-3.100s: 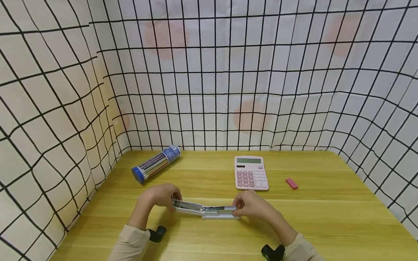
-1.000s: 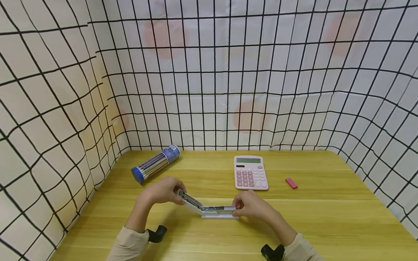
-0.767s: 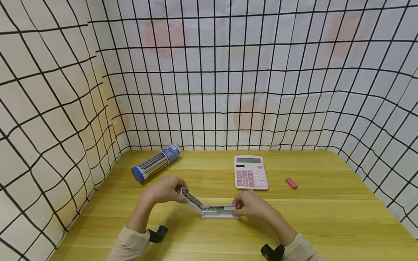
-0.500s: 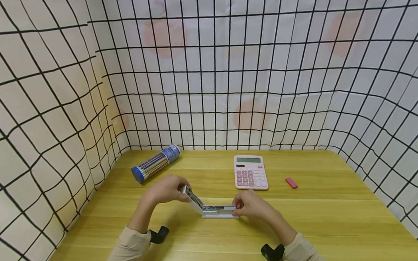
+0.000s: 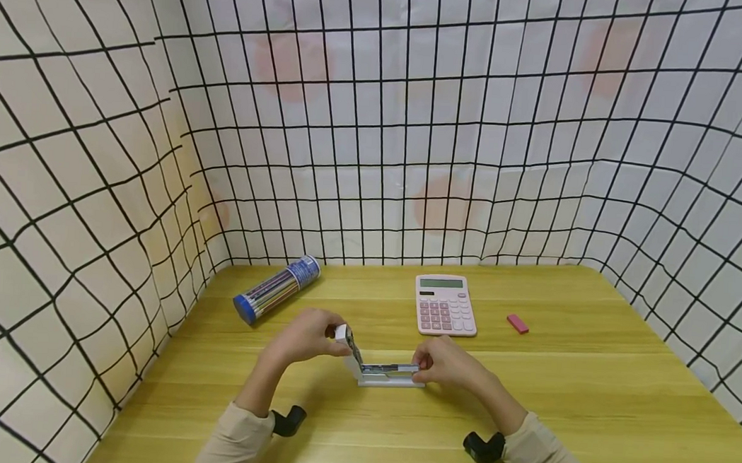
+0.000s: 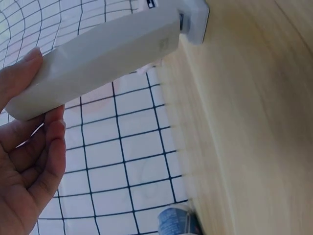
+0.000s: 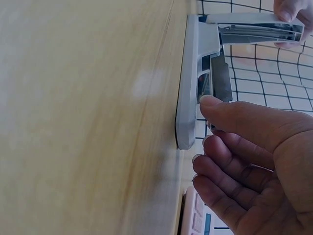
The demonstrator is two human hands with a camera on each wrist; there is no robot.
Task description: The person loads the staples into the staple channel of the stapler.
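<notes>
A white stapler (image 5: pixel 390 383) stands on the wooden table with its top arm swung up steeply from the hinge. My left hand (image 5: pixel 310 337) pinches the free end of that raised arm (image 6: pixel 102 56) between thumb and fingers. At the other end of the base, my right hand (image 5: pixel 446 362) pinches the tip of the metal staple magazine (image 7: pixel 221 78). The base (image 7: pixel 188 93) rests flat on the table. The stapler's inner metal parts show under the lifted arm in the right wrist view.
Behind the hands lie a clear tube of pencils (image 5: pixel 278 289) with a blue cap, a pink calculator (image 5: pixel 446 305) and a small red eraser (image 5: pixel 518 324). A white sheet with a black grid (image 5: pixel 376 154) surrounds the wooden table (image 5: pixel 566 385).
My left hand has moved right and up, swinging the stapler's top arm from nearly flat to steeply raised. The right hand and the stapler's base have stayed in place.
</notes>
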